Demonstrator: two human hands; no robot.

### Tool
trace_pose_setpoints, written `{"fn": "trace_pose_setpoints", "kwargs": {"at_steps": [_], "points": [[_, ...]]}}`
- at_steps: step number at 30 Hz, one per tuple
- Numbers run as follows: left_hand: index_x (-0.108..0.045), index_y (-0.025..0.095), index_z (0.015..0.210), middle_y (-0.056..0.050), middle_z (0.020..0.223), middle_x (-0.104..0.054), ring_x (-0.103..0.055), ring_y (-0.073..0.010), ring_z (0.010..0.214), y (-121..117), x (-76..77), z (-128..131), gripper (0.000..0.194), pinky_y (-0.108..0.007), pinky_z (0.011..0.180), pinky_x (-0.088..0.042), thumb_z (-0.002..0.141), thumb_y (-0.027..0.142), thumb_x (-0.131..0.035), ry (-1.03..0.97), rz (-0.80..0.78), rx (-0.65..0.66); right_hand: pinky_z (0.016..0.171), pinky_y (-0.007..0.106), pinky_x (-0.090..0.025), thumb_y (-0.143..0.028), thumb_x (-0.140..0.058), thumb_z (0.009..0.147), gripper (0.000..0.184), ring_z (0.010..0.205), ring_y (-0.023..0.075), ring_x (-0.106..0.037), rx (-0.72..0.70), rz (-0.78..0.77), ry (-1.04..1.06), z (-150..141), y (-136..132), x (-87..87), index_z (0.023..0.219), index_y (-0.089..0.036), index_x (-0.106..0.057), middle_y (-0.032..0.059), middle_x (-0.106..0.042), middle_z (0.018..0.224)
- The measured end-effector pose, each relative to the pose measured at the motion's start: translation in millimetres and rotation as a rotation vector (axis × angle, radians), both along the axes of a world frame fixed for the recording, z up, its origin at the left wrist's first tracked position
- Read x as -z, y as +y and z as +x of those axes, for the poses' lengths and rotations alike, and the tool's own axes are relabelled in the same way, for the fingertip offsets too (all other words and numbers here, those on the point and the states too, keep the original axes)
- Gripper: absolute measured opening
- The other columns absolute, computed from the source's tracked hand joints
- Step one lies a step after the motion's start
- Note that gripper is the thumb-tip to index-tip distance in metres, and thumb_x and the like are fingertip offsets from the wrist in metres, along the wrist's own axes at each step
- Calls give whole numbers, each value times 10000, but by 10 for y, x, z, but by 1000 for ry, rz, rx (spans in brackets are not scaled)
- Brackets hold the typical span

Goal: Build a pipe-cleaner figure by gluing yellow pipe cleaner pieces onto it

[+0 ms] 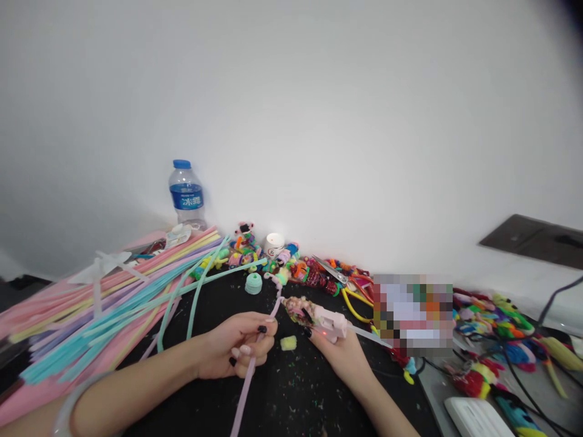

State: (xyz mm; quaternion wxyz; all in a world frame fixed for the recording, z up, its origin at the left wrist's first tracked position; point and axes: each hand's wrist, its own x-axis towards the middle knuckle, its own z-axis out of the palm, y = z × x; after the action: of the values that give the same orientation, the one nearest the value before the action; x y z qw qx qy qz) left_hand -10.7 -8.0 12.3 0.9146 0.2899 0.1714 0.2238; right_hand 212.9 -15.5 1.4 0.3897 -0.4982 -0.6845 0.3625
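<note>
Between thumb and fingers, my left hand (249, 345) pinches a lilac pipe cleaner (243, 388), whose lower end runs down out of view and whose top bends over at the tip. My right hand (334, 355) is wrapped around a pale pink hot glue gun (330, 323) with a clear glue stick (368, 335) in its back. The gun's crusted, speckled nozzle end points left, close to or touching the upper part of the pipe cleaner. A small red light glows on its side. Below the nozzle lies a small yellow fuzzy piece (288, 343), and a mint coil (253, 283) sits behind my left hand.
Bundled pastel pipe cleaners (122, 303) cover the left side. A water bottle (186, 197) and a white cup (274, 244) stand by the wall. Yellow-handled scissors (357, 300) lie beyond my right hand. Colourful fuzzy figures (494, 315), black cables (523, 388) and a white box (476, 417) are at right.
</note>
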Motion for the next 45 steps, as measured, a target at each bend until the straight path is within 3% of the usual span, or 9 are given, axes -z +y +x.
{"fn": "trace_pose_setpoints", "kwargs": {"at_steps": [9, 15, 20, 26, 33, 37, 40, 45], "points": [[-437, 169, 655, 68, 407, -306, -83, -53, 338, -2, -9, 4, 194, -127, 302, -120, 848, 170, -413, 3, -1, 11, 590, 297, -521, -240, -575, 726, 130, 632, 216, -631, 100, 153, -176, -26, -57, 18, 732, -168, -684, 48, -681, 678], [-490, 167, 689, 57, 390, -336, -104, -60, 337, 9, 26, 1, 228, -126, 300, -143, 877, 259, -399, 19, -1, -4, 594, 275, -512, -225, -568, 743, 131, 620, 195, -626, 88, 140, -164, -26, -55, 81, 779, -159, -675, 48, -679, 707], [-487, 166, 678, 31, 398, -414, -123, -58, 321, 24, 49, -7, 272, -117, 281, -155, 887, 289, -363, 75, -11, -4, 689, 312, -518, -222, -574, 755, 174, 734, 226, -645, 82, 113, -156, -26, -50, 47, 864, -134, -678, 80, -695, 829], [-476, 163, 636, -21, 470, -544, -228, -50, 253, 38, 98, -22, 348, -154, 257, -306, 900, 328, -319, 120, 31, 44, 790, 339, -508, -206, -583, 745, 204, 881, 265, -639, 101, 88, -83, -43, -41, 8, 912, -149, -682, 70, -706, 840], [-459, 163, 612, 5, 419, -516, -167, -40, 231, 72, 120, -35, 367, -133, 229, -254, 913, 297, -298, 91, 33, -15, 743, 375, -522, -259, -581, 741, 228, 841, 288, -647, 136, 64, -24, -53, -44, -2, 891, -133, -697, 95, -711, 853], [-438, 169, 603, 5, 423, -517, -180, -47, 232, 84, 147, -49, 360, -138, 230, -242, 904, 314, -307, 49, 17, 4, 687, 361, -529, -298, -569, 748, 211, 730, 265, -652, 197, 73, -25, -35, -42, 27, 806, -142, -699, 77, -706, 756], [-421, 169, 593, 3, 424, -514, -188, -50, 229, 93, 162, -56, 358, -143, 229, -245, 899, 312, -302, -22, -9, 18, 691, 351, -530, -302, -567, 750, 196, 765, 268, -647, 194, 67, -29, -30, -45, 32, 761, -153, -693, 71, -700, 722], [-417, 166, 588, -7, 414, -516, -165, -46, 221, 104, 158, -58, 363, -135, 214, -218, 903, 278, -275, -129, -59, 15, 707, 332, -522, -273, -568, 753, 183, 813, 258, -642, 139, 94, -76, -33, -48, 13, 827, -156, -687, 76, -704, 841]]}}
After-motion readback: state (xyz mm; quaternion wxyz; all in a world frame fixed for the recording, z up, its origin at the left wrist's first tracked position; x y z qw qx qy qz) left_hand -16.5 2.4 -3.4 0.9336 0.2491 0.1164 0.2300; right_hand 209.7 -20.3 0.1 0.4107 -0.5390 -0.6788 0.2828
